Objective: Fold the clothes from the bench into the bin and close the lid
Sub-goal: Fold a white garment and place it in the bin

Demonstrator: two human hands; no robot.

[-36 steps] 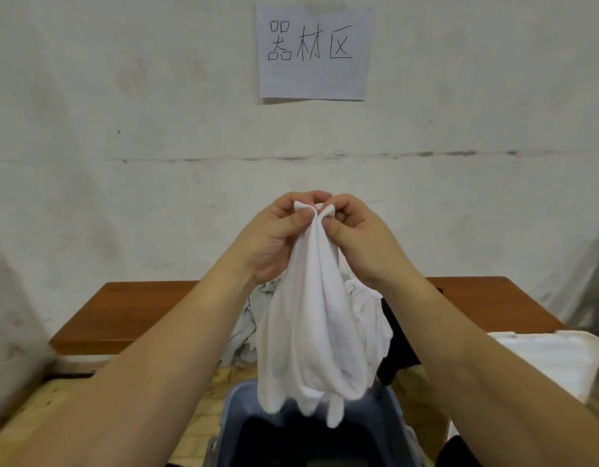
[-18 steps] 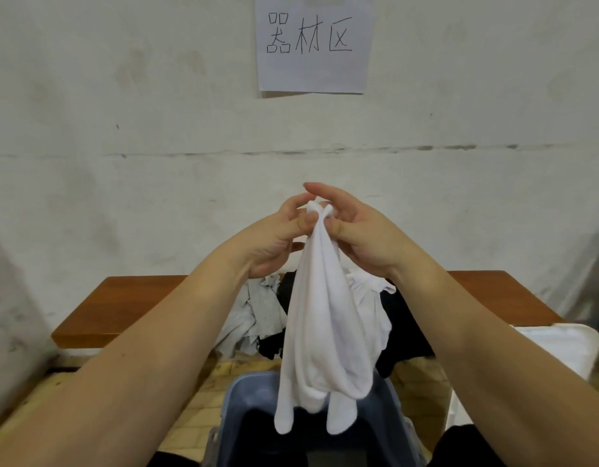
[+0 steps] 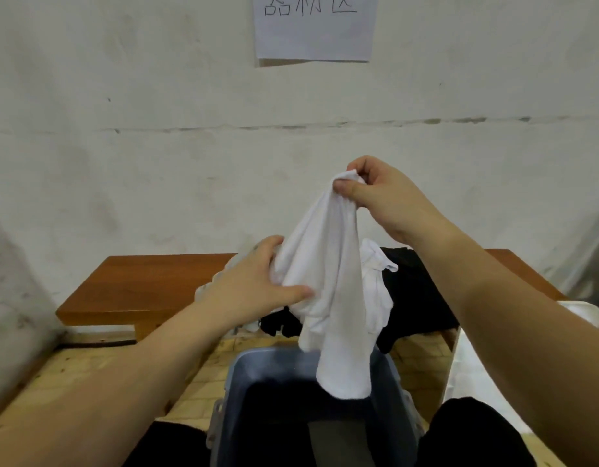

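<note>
A: Nearest, low in view: a grey-blue plastic bin (image 3: pixel 291 369), smooth-walled, rounded corners, lid off, dark inside.

B: And over its mouth?

A: A soft white garment (image 3: pixel 328 288), limp and creased, hanging in long folds, lowest tip dangling just past the far rim of the bin.

B: Held how?

A: Right hand (image 3: pixel 389 200) high, thumb and fingers (image 3: pixel 345 188) pinched together on the bunched top edge. Left hand (image 3: pixel 254 284) lower, thumb stretched across the front of the cloth, fingers curled behind, clamped on the garment's side.

B: To the right?

A: A white rounded-edge panel (image 3: pixel 591 311), matte, mostly hidden by the right forearm; possibly the lid, cannot tell.

B: Behind the cloth?

A: A brown wood-grain worktop (image 3: pixel 149 288), flat and glossy, carrying a heap: crumpled white clothes (image 3: pixel 379 284) touching black clothes (image 3: pixel 409 291), the black fabric drooping over the front edge. Much of the heap hidden behind the held garment and the left hand.

B: Underfoot?

A: Yellowish tiled floor (image 3: pixel 89 369), scuffed.

B: Farthest back?

A: A rough, stained whitewashed wall (image 3: pixel 156 146), one cracked horizontal line across, and a sheet of paper (image 3: pixel 315 32) with handwritten characters, cut off by the top edge.
</note>
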